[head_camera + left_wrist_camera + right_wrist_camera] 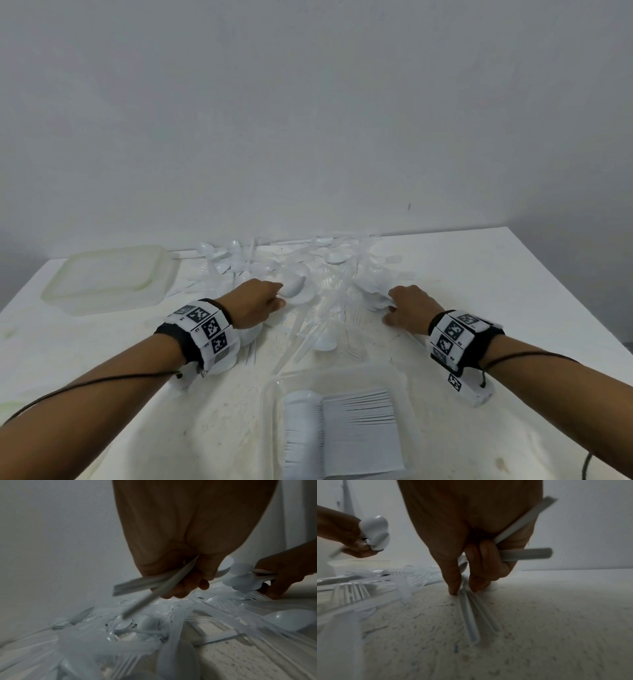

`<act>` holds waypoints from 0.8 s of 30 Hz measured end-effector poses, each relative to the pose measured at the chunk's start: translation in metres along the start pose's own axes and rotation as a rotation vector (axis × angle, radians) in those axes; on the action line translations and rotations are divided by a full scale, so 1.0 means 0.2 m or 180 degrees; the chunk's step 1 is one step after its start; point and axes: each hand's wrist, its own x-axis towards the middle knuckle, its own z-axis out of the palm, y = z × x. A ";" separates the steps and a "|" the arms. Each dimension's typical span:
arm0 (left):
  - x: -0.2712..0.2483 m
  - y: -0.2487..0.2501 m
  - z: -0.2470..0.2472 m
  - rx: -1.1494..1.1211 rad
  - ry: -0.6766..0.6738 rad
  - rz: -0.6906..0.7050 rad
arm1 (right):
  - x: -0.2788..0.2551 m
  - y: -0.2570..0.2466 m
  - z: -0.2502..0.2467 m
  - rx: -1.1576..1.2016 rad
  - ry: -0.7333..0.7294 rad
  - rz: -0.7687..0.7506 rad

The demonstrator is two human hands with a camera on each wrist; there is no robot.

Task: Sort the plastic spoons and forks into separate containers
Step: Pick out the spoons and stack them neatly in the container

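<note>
I've got both fists already stuffed with white plastic spoons (294, 286), left hand (255, 303) curled tight, right hand (409, 308) pinching another handle off the white table (513, 291) at 1 o'clock, so I'd guess overloading drops some back into the loose pile of white plastic cutlery (291, 263) at 12.

Your wristbands (205, 330) show black-and-white square markers on black cuffs. The spoons and forks (308, 274) are white, the bench (513, 274) speckled off-white, the upper-left container (106, 277) translucent, green-tinged.

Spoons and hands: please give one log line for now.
left hand: holds spoons | right hand: holds spoons, pinching another | tray: stacked forks
</note>
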 end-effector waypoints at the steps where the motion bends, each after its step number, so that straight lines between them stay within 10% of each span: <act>1: -0.01 0.01 0.01 -0.0011 -0.0036 0.0007 | 0.00 -0.01 0.00 -0.0020 0.0021 -0.0007; 9: 0.00 0.05 0.15 0.0247 -0.0276 0.0103 | -0.02 -0.03 -0.01 -0.0122 0.0080 0.0097; 24: 0.05 0.09 0.19 0.0328 -0.0231 0.0467 | -0.08 0.03 -0.21 0.1964 0.0075 0.0549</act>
